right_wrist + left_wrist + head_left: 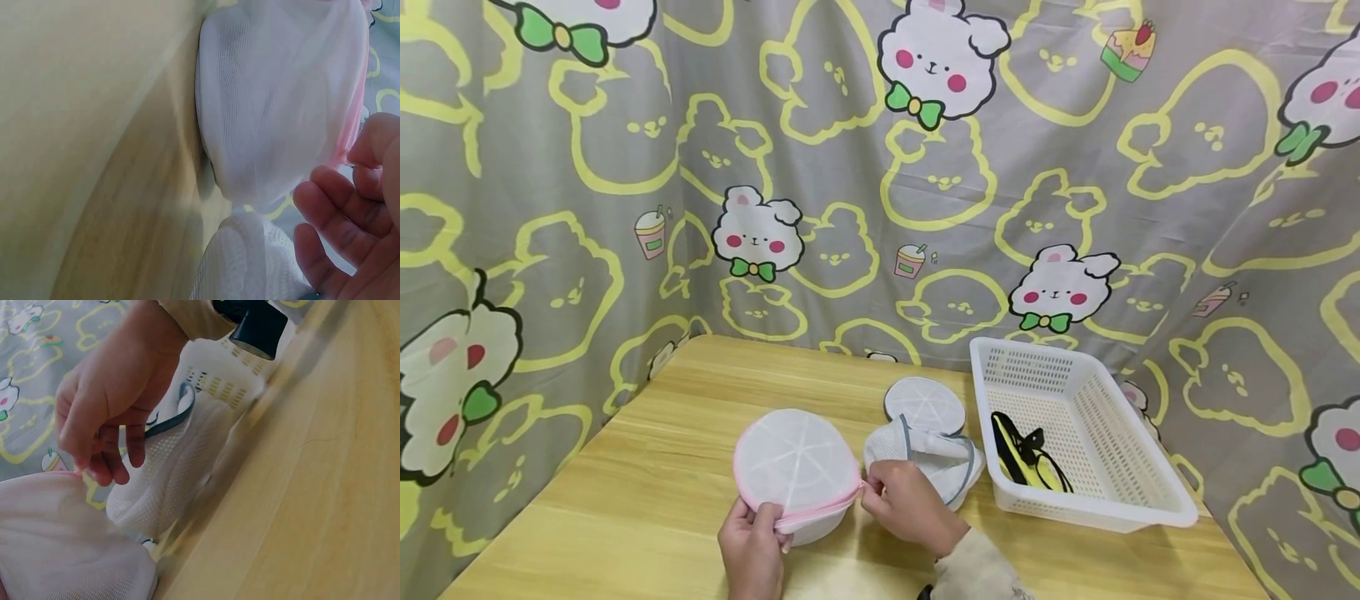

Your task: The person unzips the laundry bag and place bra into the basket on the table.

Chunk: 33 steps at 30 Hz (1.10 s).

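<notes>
A round white mesh laundry bag (797,458) with pink zipper trim stands on the table in the head view, its top panel almost wholly over the opening. My left hand (752,546) grips its near-left rim, thumb above and fingers below. At the right side of that rim, my right hand (910,504) pinches the end of the pink zipper, probably its pull, which the fingertips hide. Behind the right hand sits a second mesh bag (886,443) with grey-blue trim, open, its round lid (925,404) folded back. The right wrist view shows the pink-trimmed bag's side (275,106) close up.
A white perforated plastic basket (1097,510) stands on the right of the wooden table (625,467), holding a black and yellow item (1011,454) with a dark cord or strap. A patterned curtain (850,183) hangs behind the table and along both sides.
</notes>
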Tool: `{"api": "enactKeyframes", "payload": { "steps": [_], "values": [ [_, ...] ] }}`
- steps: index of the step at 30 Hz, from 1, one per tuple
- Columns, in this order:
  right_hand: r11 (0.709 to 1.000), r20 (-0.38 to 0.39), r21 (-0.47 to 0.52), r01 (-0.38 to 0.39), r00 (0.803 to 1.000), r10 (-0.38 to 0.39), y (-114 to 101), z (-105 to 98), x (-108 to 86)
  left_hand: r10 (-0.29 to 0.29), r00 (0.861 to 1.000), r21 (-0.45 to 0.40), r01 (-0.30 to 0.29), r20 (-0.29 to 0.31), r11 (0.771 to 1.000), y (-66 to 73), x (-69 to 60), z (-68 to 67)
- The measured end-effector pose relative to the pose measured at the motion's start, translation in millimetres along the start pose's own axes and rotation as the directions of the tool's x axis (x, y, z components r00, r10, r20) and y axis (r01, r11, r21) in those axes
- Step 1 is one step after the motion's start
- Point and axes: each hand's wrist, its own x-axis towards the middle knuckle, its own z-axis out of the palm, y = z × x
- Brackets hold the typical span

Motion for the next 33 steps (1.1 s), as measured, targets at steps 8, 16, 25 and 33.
{"api": "enactKeyframes", "payload": {
  "steps": [8,16,25,33],
  "values": [
    [1.0,0.002,0.004,0.002,1.0,-0.002,4,0,-0.8,-0.034,0.999,-0.022,0.034,-0.014,0.999,0.7,-0.5,0.2],
    [0.997,-0.022,0.067,0.024,1.0,-0.023,-1,0,-1.8,-0.005,0.994,-0.123,0.018,0.109,0.992,1.7,-1.6,-1.5],
    [0.991,0.02,0.133,0.006,1.0,-0.009,-11,3,-0.9,-0.021,0.999,0.173,0.027,-0.038,0.985,-4.2,-0.4,0.5],
    [0.993,0.008,0.11,0.049,0.999,-0.051,-18,6,-0.9,-0.187,0.973,0.342,0.133,0.132,0.93,-1.0,-1.6,0.6]
  ]
}}
